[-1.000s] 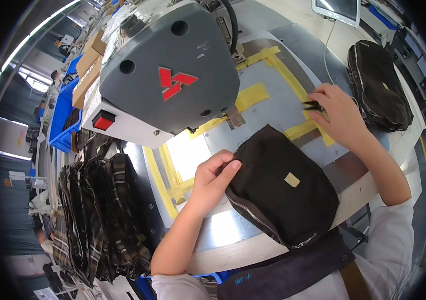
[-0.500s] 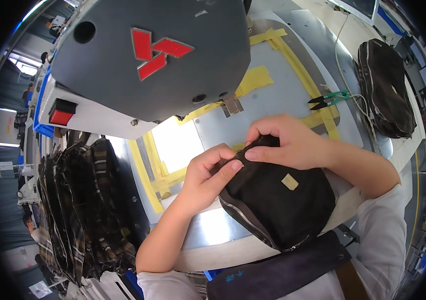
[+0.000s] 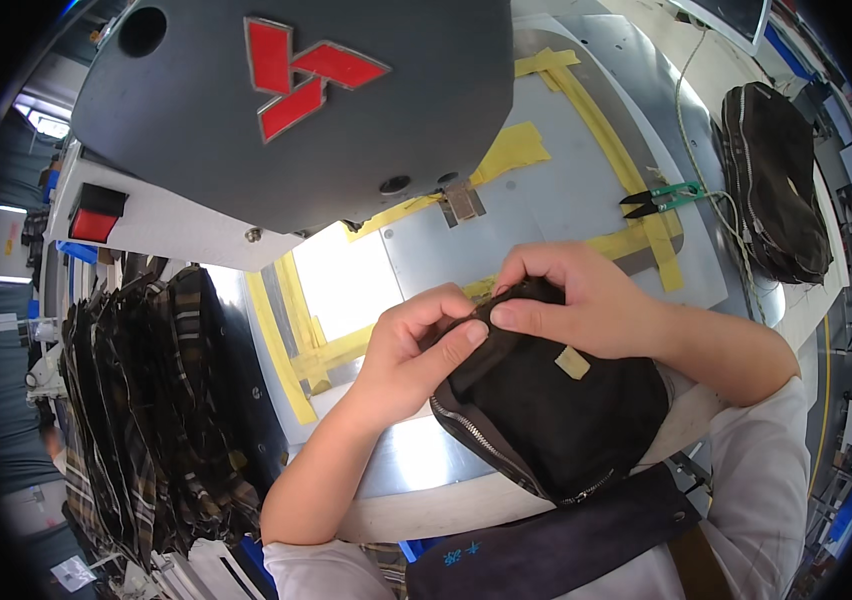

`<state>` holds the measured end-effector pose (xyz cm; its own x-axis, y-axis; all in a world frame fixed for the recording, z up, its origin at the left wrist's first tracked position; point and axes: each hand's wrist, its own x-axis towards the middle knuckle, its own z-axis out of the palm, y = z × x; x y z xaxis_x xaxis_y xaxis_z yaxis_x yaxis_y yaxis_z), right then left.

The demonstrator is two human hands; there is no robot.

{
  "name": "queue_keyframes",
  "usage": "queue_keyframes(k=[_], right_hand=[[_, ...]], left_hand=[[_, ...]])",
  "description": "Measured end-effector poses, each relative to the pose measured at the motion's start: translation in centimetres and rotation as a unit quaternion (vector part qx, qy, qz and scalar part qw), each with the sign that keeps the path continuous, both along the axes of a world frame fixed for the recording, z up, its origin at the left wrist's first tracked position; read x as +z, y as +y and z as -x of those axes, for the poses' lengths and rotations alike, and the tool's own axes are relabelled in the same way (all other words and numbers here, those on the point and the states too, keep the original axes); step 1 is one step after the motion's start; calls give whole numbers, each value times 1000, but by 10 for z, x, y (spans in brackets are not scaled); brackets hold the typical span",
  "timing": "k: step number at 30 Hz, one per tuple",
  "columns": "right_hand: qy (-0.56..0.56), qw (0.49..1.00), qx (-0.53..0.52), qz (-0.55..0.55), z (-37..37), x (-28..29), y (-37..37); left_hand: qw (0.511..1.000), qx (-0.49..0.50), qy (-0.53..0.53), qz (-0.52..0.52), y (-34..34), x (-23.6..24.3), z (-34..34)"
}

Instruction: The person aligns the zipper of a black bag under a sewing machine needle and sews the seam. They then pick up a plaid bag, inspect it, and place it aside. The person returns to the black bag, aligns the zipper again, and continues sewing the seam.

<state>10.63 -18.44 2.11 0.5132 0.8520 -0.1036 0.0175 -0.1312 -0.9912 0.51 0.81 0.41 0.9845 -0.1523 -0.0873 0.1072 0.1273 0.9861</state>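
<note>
Head view: black zippered pouch (image 3: 546, 410) at table's near edge, long axis from 10 toward 4 o'clock, zipper along its 7 o'clock side. Both hands pinched on the upper corner: left hand (image 3: 414, 352) closing in from 9 o'clock, right hand (image 3: 566, 305) from 2 o'clock, fingertips nearly touching. Sewing machine head (image 3: 296, 100) looming at 12. Green thread snips (image 3: 661, 200) lying at 1 o'clock, well apart. Bare plate (image 3: 566, 200) between pouch and machine.
</note>
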Motion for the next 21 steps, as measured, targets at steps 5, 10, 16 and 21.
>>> queue_keyframes(k=[5,10,16,21], right_hand=[[24,1000,9,-1,0,0,0],[21,1000,5,-15,2,0,-1],[11,999,-19,-32,6,0,2],[59,998,-24,-15,3,-1,1]], left_hand=[[1000,5,-1,-18,2,-2,0],[1000,1,-23,-14,1,-5,1],[999,15,-29,-23,0,-4,0],[1000,23,11,3,-2,0,1]])
